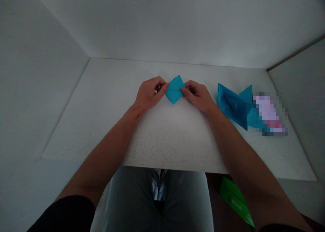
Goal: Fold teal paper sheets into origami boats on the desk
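Note:
A small blue folded paper (175, 87), roughly diamond-shaped with a crease across its middle, is held up between my two hands over the white table. My left hand (152, 91) pinches its left corner between thumb and fingers. At the right corner, my right hand (198, 93) grips it with the thumb on top and the fingers curled behind. To the right of my right forearm sits a larger blue folded paper boat (235, 105) with pointed ends.
Beside the boat lies a blurred-out item (270, 113) in pink and white, with blue paper under its edge. White walls border the table (172, 140) at the back and sides. Below its front edge, at the right, is a bright green packet (236, 199).

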A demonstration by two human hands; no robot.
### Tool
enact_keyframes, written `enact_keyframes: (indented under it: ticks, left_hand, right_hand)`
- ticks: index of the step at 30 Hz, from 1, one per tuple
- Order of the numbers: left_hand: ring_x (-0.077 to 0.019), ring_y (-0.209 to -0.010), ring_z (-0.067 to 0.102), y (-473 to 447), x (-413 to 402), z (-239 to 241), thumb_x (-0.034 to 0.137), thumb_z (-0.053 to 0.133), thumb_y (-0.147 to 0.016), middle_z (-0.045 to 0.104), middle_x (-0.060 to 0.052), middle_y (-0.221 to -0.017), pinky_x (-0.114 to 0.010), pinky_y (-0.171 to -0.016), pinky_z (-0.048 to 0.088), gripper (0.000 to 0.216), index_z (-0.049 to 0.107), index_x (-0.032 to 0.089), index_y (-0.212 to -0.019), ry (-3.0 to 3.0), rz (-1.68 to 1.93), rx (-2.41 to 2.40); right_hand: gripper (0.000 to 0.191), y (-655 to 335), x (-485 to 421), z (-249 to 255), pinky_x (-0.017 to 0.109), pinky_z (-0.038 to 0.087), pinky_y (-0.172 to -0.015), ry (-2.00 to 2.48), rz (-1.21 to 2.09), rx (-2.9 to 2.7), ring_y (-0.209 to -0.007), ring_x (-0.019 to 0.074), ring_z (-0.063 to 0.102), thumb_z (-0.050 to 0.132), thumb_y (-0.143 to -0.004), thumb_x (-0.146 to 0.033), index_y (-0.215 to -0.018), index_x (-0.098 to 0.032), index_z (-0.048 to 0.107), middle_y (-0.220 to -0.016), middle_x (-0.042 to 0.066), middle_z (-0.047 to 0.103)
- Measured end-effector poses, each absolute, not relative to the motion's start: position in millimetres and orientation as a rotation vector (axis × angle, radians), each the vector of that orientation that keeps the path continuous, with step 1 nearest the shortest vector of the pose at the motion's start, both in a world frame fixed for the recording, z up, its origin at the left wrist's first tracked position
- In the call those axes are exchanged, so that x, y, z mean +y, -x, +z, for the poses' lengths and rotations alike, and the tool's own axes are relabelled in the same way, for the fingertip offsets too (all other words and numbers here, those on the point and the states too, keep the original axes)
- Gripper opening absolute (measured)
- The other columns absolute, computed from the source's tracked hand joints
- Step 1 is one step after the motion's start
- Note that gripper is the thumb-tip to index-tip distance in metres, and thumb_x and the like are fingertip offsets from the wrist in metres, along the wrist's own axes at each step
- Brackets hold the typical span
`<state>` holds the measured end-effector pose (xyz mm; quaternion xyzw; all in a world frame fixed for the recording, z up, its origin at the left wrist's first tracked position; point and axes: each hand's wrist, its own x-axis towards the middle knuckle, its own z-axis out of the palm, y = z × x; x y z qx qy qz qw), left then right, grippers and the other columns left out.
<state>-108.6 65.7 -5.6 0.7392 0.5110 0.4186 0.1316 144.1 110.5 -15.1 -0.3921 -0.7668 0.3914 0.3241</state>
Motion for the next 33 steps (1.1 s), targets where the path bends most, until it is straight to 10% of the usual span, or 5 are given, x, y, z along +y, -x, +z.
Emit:
enact_keyframes:
  ticks: [21, 33]
  left_hand:
    - [-0.0109, -0.062, 0.057, 109.5, 68.2, -8.5, 0.053, 0.055, -0.109, 0.065, 0.000, -0.075, -0.025, -0.060, 0.044, 0.036, 0.061, 0.021, -0.093, -2.044, 1.318, 1.440]
    - [-0.0200, -0.100, 0.068, 112.6, 66.6, -15.0, 0.063, 0.087, -0.080, 0.061, -0.012, -0.143, -0.029, -0.077, 0.059, 0.086, 0.058, 0.032, -0.155, -2.236, 1.112, 1.253]
  right_hand:
    - [0.056, -143.9, 112.8, -17.6, 0.031, 0.033, -0.057, 0.998, 1.019, -1.917, -0.062, 0.0151, 0.046, 0.061, -0.097, -0.079, -0.084, -0.025, 0.057, -0.067, -0.001, 0.055]
    - [0.054, -141.2, 111.4, -16.4, 0.030, 0.037, -0.055, 0.919, 1.146, -1.800, -0.063, 0.0147, 0.050, 0.072, -0.091, -0.077, -0.084, -0.026, 0.057, -0.070, -0.001, 0.058]
